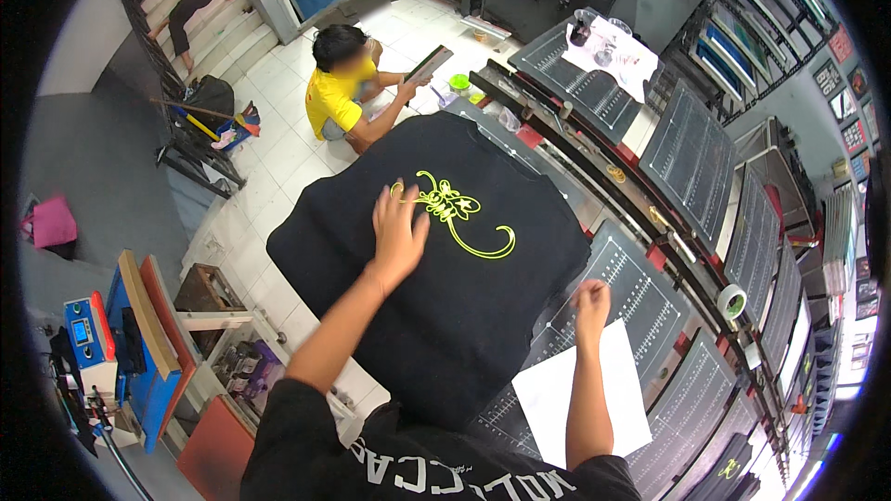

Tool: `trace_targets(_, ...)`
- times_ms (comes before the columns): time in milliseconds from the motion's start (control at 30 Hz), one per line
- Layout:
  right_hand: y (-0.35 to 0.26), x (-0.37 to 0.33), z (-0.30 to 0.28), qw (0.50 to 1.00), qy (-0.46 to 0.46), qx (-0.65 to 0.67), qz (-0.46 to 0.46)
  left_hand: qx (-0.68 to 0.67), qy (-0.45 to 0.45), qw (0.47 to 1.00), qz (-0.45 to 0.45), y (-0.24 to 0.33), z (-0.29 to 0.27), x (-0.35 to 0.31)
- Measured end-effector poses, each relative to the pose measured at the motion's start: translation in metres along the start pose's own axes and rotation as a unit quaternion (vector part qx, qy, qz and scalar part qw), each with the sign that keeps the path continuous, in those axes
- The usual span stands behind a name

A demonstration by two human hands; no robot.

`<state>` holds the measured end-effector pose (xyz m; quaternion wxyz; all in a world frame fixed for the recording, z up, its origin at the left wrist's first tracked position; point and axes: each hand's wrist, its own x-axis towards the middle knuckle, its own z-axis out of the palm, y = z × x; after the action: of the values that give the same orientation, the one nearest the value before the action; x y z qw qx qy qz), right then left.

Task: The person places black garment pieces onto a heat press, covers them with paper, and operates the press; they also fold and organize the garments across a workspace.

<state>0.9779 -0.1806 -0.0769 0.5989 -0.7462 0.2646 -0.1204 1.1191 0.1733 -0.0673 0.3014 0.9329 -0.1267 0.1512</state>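
A black garment piece (371, 250) lies spread out before me, with a yellow-green line design (483, 246) printed on it. My left hand (399, 230) rests flat on the cloth, fingers spread, its tips beside the left end of the design. At the cloth's right edge is my right hand (591, 304), closed with its fingers curled; whether it pinches anything is hidden. Below that hand, a white sheet of paper (543, 399) lies on a dark platen (636, 283) marked with white ruled lines, partly under my right forearm.
A long rail (650, 209) with several marked platens runs along the right. A roll of tape (732, 301) sits by it. Beyond the garment, a person in yellow (332, 107) crouches holding a flat board (430, 65). Another person sits on stairs (218, 28). A blue-and-red device (88, 329) stands left.
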Motion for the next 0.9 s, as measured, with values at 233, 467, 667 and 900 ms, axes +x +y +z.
trace_targets(233,0.049,-0.180,-0.017,0.868,-0.403,0.027,0.288,0.100,-0.234,0.964,-0.080,0.087,-0.025,-0.236)
trace_targets(467,0.067,-0.241,-0.001,0.912,-0.284,0.110,0.276,0.057,-0.189,0.960,-0.196,0.111,-0.045,-0.316)
trace_targets(667,0.056,-0.264,0.019,0.864,-0.389,0.024,0.320,-0.069,-0.083,0.953,-0.284,0.112,-0.051,-0.357)
trace_targets(900,0.037,-0.271,0.038,0.857,-0.453,-0.038,0.240,-0.348,0.036,0.788,-0.507,0.066,-0.042,-0.438)
